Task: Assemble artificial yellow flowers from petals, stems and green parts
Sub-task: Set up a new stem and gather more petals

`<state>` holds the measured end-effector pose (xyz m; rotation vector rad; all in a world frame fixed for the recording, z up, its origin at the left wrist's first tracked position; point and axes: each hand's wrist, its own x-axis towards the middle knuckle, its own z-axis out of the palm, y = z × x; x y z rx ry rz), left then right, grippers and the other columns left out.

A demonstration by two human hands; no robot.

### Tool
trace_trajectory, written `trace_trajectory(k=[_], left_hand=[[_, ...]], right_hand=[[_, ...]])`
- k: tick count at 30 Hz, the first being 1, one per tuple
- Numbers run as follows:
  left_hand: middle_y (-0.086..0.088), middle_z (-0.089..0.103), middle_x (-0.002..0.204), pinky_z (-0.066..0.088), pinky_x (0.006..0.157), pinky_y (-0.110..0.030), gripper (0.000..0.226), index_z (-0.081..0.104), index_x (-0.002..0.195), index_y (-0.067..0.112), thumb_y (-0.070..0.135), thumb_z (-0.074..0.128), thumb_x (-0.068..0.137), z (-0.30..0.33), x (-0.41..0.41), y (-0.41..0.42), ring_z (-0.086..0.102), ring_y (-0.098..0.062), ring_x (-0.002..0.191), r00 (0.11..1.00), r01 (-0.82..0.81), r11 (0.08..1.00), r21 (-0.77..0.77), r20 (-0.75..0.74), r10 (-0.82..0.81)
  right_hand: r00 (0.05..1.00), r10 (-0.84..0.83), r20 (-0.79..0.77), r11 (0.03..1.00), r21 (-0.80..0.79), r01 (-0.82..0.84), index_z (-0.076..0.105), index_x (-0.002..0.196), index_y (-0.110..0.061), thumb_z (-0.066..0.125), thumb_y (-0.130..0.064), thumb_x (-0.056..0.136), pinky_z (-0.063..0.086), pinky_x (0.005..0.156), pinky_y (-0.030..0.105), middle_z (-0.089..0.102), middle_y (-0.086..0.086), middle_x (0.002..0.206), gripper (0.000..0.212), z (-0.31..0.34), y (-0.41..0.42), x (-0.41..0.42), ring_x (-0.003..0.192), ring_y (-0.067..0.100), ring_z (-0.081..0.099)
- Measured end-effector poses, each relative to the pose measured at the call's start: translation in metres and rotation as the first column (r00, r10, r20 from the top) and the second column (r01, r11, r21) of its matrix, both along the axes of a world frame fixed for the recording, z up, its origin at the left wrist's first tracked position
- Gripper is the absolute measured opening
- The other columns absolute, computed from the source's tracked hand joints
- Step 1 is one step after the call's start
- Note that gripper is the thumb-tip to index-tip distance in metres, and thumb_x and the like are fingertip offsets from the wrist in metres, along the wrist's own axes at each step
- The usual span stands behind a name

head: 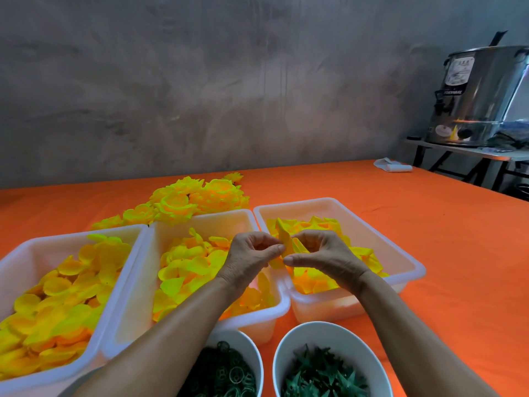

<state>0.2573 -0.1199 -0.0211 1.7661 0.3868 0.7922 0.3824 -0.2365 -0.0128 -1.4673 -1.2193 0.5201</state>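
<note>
- Both hands meet above the gap between the middle tub (249,217) and the right tub (372,224), over the orange table (429,253).
- The left hand (250,257) and the right hand (326,255) each pinch the same yellow petal piece (286,239) between thumb and curled fingers; it stands upright between them.
- At nine o'clock from the hands, a left tub (34,247) holds round yellow petals (65,299) (the middle tub has more of them).
- Finished yellow flowers (197,196) lie at eleven o'clock, touching the middle tub's far rim.
- At six o'clock sit two white bowls: one of green rings (226,371), one of spiky green parts (323,373).
- A steel urn (481,96) stands at two o'clock, well apart.
</note>
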Motion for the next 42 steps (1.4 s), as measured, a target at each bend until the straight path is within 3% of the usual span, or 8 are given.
trace_trajectory(k=[3, 6, 10, 13, 21, 30, 37, 42], left_hand=[[-0.003, 0.061, 0.067, 0.042, 0.051, -0.013, 0.001, 0.069, 0.081, 0.004, 0.004, 0.069, 0.083, -0.001, 0.001, 0.002, 0.052, 0.003, 0.052, 1.000, -0.020, 1.000, -0.013, 0.006, 0.020], [-0.006, 0.060, 0.068, 0.042, 0.050, -0.013, 0.017, 0.069, 0.082, -0.003, 0.014, 0.073, 0.081, -0.001, 0.002, 0.002, 0.051, 0.000, 0.054, 0.999, -0.025, 1.000, -0.002, 0.021, 0.025], [-0.004, 0.062, 0.070, 0.040, 0.050, -0.012, 0.023, 0.068, 0.081, 0.000, 0.018, 0.080, 0.073, -0.002, 0.004, 0.000, 0.051, 0.000, 0.055, 0.999, -0.023, 0.998, 0.052, -0.021, 0.024], [-0.004, 0.065, 0.070, 0.043, 0.054, -0.012, 0.018, 0.069, 0.078, 0.005, 0.016, 0.081, 0.071, -0.004, 0.004, 0.001, 0.056, -0.004, 0.060, 0.999, -0.022, 0.997, 0.079, -0.032, 0.025], [0.000, 0.062, 0.064, 0.041, 0.058, -0.020, 0.020, 0.070, 0.072, 0.008, 0.026, 0.076, 0.077, -0.003, 0.004, -0.003, 0.052, -0.004, 0.059, 0.997, -0.007, 0.990, 0.143, -0.069, 0.017], [-0.008, 0.054, 0.068, 0.038, 0.059, -0.024, 0.019, 0.066, 0.078, -0.005, 0.012, 0.066, 0.085, -0.001, 0.001, -0.003, 0.045, -0.011, 0.064, 0.993, 0.051, 0.995, 0.084, -0.113, -0.041], [-0.012, 0.049, 0.070, 0.037, 0.054, -0.020, 0.017, 0.062, 0.071, 0.004, -0.002, 0.054, 0.085, 0.003, 0.001, -0.002, 0.043, -0.017, 0.067, 0.995, 0.034, 0.999, -0.036, -0.097, -0.037], [0.002, 0.053, 0.065, 0.036, 0.050, -0.012, 0.020, 0.065, 0.078, 0.012, 0.004, 0.053, 0.092, 0.000, 0.003, -0.002, 0.044, 0.000, 0.054, 0.995, 0.080, 0.996, -0.025, -0.048, -0.082]], right_hand=[[0.995, 0.078, -0.067, 0.997, -0.025, -0.080, 0.071, 0.100, -0.003, 0.077, -0.008, 0.073, 0.050, 0.070, 0.021, 0.069, 0.001, 0.084, 0.029, 0.001, -0.002, 0.001, 0.079, 0.007, 0.060], [0.996, 0.051, -0.071, 0.998, -0.044, -0.054, 0.071, 0.098, -0.011, 0.070, -0.004, 0.080, 0.052, 0.070, 0.023, 0.067, -0.007, 0.078, 0.019, 0.000, -0.001, 0.002, 0.074, 0.003, 0.060], [0.997, -0.064, -0.052, 0.998, 0.026, 0.065, 0.069, 0.098, 0.005, 0.062, 0.005, 0.084, 0.052, 0.064, 0.021, 0.065, 0.002, 0.076, 0.016, -0.003, 0.002, 0.001, 0.070, 0.005, 0.059], [0.991, -0.112, -0.075, 0.988, 0.101, 0.119, 0.066, 0.087, 0.000, 0.065, 0.008, 0.081, 0.050, 0.061, 0.022, 0.063, 0.005, 0.070, 0.010, -0.003, 0.001, 0.001, 0.062, 0.008, 0.058], [0.984, -0.156, 0.090, 0.986, 0.070, 0.150, 0.055, 0.062, -0.015, 0.079, -0.001, 0.071, 0.037, 0.055, 0.024, 0.050, -0.001, 0.060, 0.029, -0.001, 0.002, -0.005, 0.060, 0.008, 0.043], [0.941, -0.196, 0.276, 0.981, 0.049, 0.190, 0.042, 0.057, -0.020, 0.089, -0.009, 0.057, 0.022, 0.053, 0.023, 0.031, -0.008, 0.060, 0.048, -0.003, 0.005, -0.010, 0.060, 0.007, 0.026], [0.983, -0.136, 0.121, 0.989, 0.069, 0.128, 0.055, 0.066, -0.008, 0.083, -0.011, 0.066, 0.036, 0.057, 0.021, 0.046, 0.003, 0.065, 0.028, 0.000, 0.002, -0.006, 0.062, 0.006, 0.042], [0.965, -0.218, 0.148, 0.973, 0.105, 0.204, 0.056, 0.066, -0.011, 0.074, -0.008, 0.078, 0.037, 0.052, 0.021, 0.050, 0.002, 0.062, 0.022, -0.003, 0.004, -0.004, 0.057, 0.009, 0.044]])
